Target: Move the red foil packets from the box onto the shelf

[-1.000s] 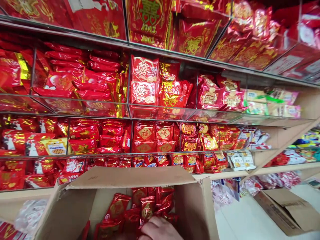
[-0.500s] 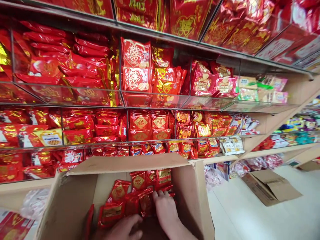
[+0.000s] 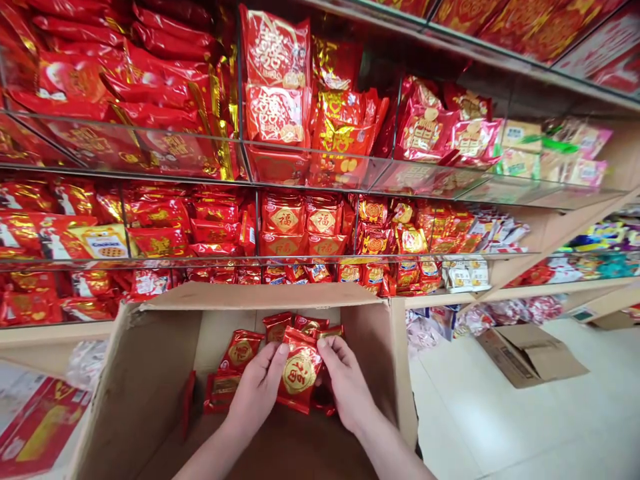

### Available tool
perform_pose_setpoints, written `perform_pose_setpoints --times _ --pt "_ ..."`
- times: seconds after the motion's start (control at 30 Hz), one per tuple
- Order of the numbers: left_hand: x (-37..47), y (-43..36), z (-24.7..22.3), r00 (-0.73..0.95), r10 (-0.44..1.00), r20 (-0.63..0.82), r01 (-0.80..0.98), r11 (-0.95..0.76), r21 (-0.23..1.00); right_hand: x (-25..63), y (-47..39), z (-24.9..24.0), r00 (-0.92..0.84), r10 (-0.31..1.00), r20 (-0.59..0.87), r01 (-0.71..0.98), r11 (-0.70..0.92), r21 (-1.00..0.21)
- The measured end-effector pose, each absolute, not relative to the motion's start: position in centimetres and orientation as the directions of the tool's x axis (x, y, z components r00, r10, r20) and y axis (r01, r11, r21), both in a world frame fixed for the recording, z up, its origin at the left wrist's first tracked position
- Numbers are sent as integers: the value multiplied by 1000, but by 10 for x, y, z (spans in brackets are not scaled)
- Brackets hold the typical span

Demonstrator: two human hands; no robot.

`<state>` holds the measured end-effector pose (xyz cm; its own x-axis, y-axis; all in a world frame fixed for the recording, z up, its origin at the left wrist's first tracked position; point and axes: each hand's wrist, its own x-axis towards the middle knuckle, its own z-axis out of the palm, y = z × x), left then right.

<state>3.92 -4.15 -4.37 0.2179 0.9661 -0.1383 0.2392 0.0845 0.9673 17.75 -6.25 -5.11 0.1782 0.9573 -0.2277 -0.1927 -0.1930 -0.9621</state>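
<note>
A red snack packet [image 3: 299,371] with a round gold emblem is held up over the cardboard box [image 3: 145,373], tilted, its face toward me. My left hand [image 3: 263,380] is closed on its left side, thumb on the front. At its upper right edge, my right hand [image 3: 345,377] is closed, with the fingertips partly hidden. Another dark red packet shows just below the right hand; whether it is held too I cannot tell. Behind lie more loose packets, among them a red packet [image 3: 241,350] left of the hands. One packet [image 3: 188,403] stands on edge near the box's left wall.
Shelves with clear front strips [image 3: 300,261] rise behind the box, filled with red and gold packets. Similar gold-emblem packets [image 3: 283,219] sit in a middle compartment. On the tiled floor [image 3: 480,413] at right lies a flattened carton [image 3: 530,357]. A red printed bag [image 3: 45,420] lies at left.
Both hands have come up from the packets in the box and now hold one packet between them. The view has shifted, so the upper shelves sit higher in the picture.
</note>
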Motion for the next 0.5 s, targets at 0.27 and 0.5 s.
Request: perform_pose_setpoints --times 0.27,0.5 --pt "51 -53 -56 28 999 -16 226 9 974 165 -64 -53 405 911 81 213 -8 -977" --pt "46 -55 -55 -124 992 15 169 6 986 160 -83 -41 34 998 54 -31 55 -998"
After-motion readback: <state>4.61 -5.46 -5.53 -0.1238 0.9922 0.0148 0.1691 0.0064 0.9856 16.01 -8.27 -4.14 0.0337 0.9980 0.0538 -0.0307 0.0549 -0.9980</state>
